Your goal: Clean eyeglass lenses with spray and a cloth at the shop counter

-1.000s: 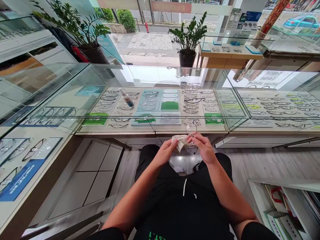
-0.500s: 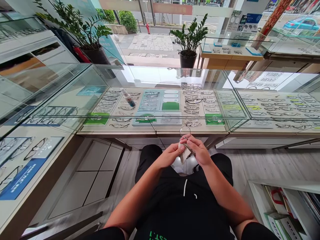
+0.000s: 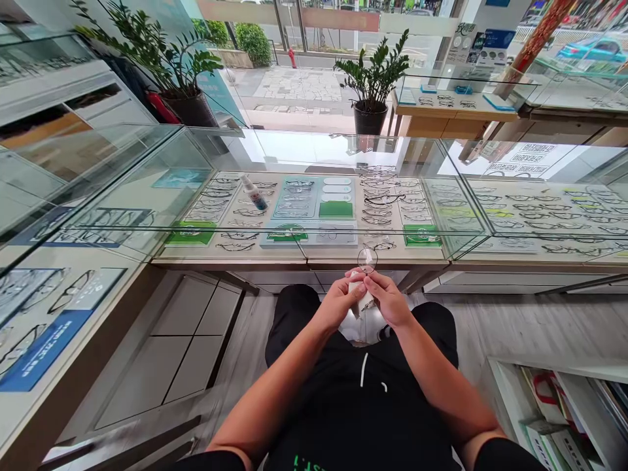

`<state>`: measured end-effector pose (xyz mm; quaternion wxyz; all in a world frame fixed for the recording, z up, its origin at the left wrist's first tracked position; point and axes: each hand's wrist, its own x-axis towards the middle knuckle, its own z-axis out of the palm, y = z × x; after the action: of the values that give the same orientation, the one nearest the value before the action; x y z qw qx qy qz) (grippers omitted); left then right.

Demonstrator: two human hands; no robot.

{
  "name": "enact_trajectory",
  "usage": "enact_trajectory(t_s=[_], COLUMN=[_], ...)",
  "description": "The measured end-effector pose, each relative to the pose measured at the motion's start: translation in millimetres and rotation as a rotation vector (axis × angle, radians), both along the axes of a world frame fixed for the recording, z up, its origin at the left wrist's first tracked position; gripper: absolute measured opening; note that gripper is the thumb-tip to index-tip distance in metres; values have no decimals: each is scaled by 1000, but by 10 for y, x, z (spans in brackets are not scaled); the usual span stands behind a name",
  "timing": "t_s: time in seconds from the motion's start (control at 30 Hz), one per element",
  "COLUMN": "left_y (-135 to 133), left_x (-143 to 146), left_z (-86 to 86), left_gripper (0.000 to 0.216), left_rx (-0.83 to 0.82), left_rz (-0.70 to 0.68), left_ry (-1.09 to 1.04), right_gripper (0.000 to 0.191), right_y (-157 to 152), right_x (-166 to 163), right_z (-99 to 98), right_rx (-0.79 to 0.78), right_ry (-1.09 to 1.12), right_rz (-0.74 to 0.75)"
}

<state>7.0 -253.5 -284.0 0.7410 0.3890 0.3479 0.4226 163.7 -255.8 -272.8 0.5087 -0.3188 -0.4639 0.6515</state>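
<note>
My left hand (image 3: 342, 299) is closed on a pale cleaning cloth (image 3: 360, 302), pinching it with thumb and fingers. Right beside it, my right hand (image 3: 391, 300) grips a pair of thin-rimmed eyeglasses (image 3: 367, 260). One round lens sticks up above my fingertips; the rest of the frame is mostly hidden by the hands and cloth. Both hands meet over my lap, just in front of the counter edge. A spray bottle (image 3: 254, 193) with a white top stands on the glass counter ahead, left of the hands.
A glass display counter (image 3: 230, 260) holding rows of eyeglasses runs across the front and round to the left. Potted plants (image 3: 369, 118) stand behind it by the window. A white shelf (image 3: 510, 386) with books and folders is at lower right.
Both hands have shifted slightly, with the left fingers now closer round the cloth near the frame. The round lens has moved a little to the right.
</note>
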Motion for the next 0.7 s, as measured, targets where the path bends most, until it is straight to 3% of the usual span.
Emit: enact_trajectory(t_s=[0.47, 0.7], left_y=[16, 0], left_x=[95, 83], left_z=[-1, 26], left_gripper=[59, 59], left_rx=[18, 27], left_rz=[82, 113], left_ry=[-25, -40], right_gripper=[31, 28], right_y=[11, 42], right_x=[43, 2], right_z=[20, -85], right_rx=[-1, -181], right_ry=[-36, 70], right_rz=[-34, -240])
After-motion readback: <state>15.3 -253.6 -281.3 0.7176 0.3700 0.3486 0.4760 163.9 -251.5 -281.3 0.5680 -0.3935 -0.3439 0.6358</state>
